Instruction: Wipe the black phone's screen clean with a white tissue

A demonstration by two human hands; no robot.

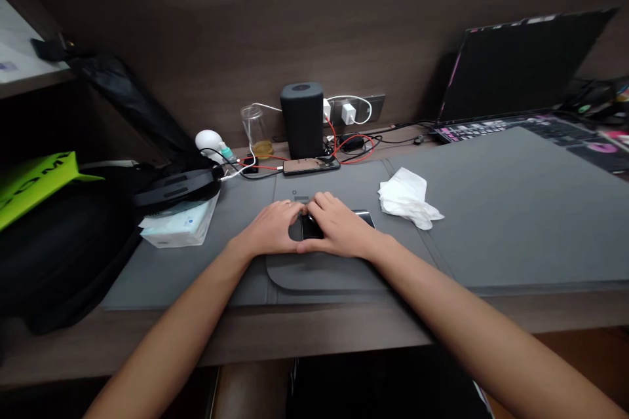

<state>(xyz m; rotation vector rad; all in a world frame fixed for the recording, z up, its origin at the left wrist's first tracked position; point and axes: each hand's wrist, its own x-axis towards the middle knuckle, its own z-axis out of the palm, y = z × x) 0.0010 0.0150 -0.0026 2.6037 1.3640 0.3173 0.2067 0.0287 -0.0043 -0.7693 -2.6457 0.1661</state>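
Observation:
A flat, glossy black phone (311, 229) lies crosswise on the grey desk mat (511, 229), much of it hidden under my fingers and palm. My left hand (270, 229) curves around its left end, fingertips at the far edge and thumb at the near edge. My right hand (339, 228) arches over the middle of the phone, its thumb and fingers closing on the near and far edges. The fingertips of both hands meet, as do the thumbs. Past my right hand the phone's right end shows a shiny rim.
Behind my hands lie a second phone (310, 166) on a cable and a black speaker (303, 121). Crumpled tissue (407, 196) sits to the right, before an open laptop (521, 72). A tissue pack (179, 226), glass jar (254, 134) and black bag (63, 242) stand left.

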